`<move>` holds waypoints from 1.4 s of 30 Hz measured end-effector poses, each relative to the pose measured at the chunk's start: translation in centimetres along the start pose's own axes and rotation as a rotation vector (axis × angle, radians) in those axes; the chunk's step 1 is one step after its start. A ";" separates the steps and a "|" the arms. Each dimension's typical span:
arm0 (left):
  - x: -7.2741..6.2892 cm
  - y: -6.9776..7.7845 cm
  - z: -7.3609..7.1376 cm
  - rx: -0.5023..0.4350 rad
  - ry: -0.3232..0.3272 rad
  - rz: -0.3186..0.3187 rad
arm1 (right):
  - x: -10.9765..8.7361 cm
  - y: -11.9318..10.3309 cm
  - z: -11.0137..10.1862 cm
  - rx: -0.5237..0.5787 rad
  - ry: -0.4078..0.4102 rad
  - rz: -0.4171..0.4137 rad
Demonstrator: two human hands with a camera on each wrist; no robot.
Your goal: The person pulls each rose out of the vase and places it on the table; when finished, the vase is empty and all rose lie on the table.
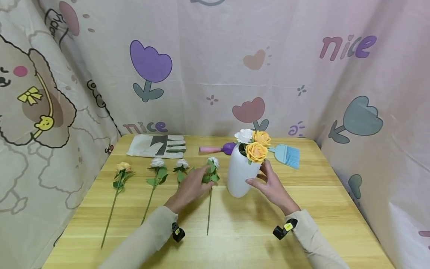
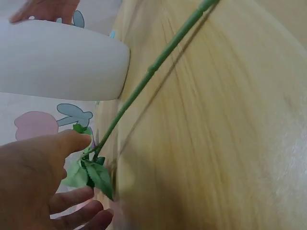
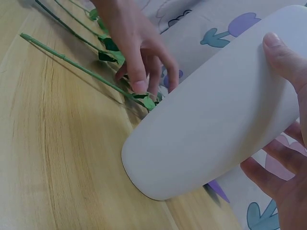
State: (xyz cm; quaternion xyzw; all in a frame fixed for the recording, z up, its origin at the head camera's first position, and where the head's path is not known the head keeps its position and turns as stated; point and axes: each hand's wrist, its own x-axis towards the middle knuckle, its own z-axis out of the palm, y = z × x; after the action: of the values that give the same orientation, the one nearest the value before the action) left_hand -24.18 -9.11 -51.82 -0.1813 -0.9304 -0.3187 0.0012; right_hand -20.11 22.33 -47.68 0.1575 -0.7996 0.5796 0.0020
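Observation:
A white vase point(image 1: 239, 177) stands on the table, holding one white rose point(image 1: 244, 136) and orange-yellow roses point(image 1: 256, 152). My right hand point(image 1: 273, 186) grips its right side, the thumb point(image 3: 283, 60) on one face and the fingers round the other. Left of the vase, my left hand point(image 1: 192, 185) reaches over a white rose point(image 1: 214, 161) lying on the table. Its thumb point(image 2: 72, 142) and fingers are spread about the green leaves point(image 2: 91, 173), without a visible pinch. The rose's bare stem point(image 1: 209, 213) points toward me. In the left wrist view its bloom is hidden.
More roses lie to the left: a yellow one point(image 1: 123, 166) and two white ones point(image 1: 157, 163), point(image 1: 181, 163). Behind them are folded gloves point(image 1: 144, 145). A purple shovel with a pink handle point(image 1: 211, 149) and a light-blue brush point(image 1: 289, 155) lie at the back, before a printed curtain point(image 1: 201, 74).

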 end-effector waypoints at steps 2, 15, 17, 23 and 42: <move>0.0 0.2 -0.4 0.010 0.016 0.018 | 0.0 0.0 0.0 -0.004 -0.001 0.000; 2.3 5.2 -1.8 -0.596 -0.116 0.192 | -0.1 0.0 -0.2 -0.027 0.006 0.009; 2.7 5.8 -1.4 -0.643 -0.135 0.206 | -0.2 0.0 -0.2 -0.027 0.005 0.013; 3.1 6.4 -0.6 -0.716 -0.157 0.214 | -0.1 0.0 -0.1 -0.020 0.003 0.017; 1.8 6.1 -1.5 -0.731 -0.152 0.179 | 0.0 -0.8 0.8 -0.015 0.017 -0.003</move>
State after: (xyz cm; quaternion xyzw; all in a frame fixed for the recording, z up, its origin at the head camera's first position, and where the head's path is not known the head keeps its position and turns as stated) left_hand -23.95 -4.91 -46.83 -0.2736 -0.7332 -0.6137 -0.1046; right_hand -19.78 21.35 -47.21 0.1536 -0.8037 0.5747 0.0110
